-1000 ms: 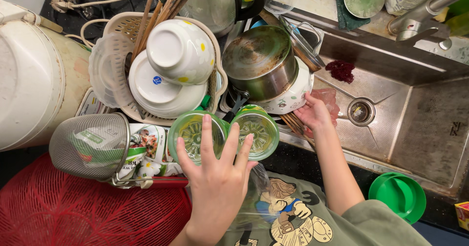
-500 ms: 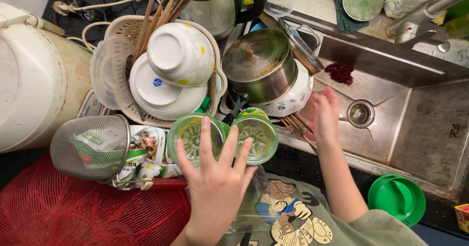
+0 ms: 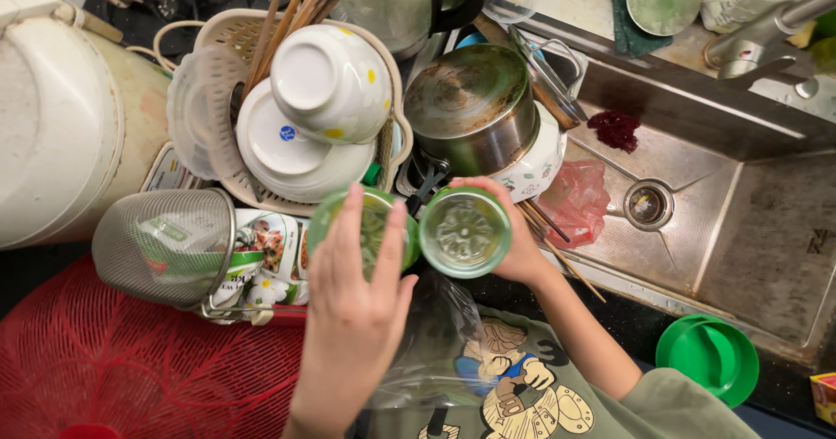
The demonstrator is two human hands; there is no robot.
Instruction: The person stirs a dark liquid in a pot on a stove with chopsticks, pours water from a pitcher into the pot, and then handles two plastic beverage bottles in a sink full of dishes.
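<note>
The left hand lies flat, fingers spread wide over one green glass. The right hand curls its fingers around the other green glass, beside the sink.

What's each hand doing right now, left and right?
Left hand: fingers spread open, lying over the left green glass.
Right hand: closed around the right green glass.

Dark worktop under crowded dish rack, 9 o'clock. Steel sink at 3 o'clock, round drain near its left wall. Tap at 1 o'clock. Red woven mat at 7 o'clock. Even overhead light.
</note>
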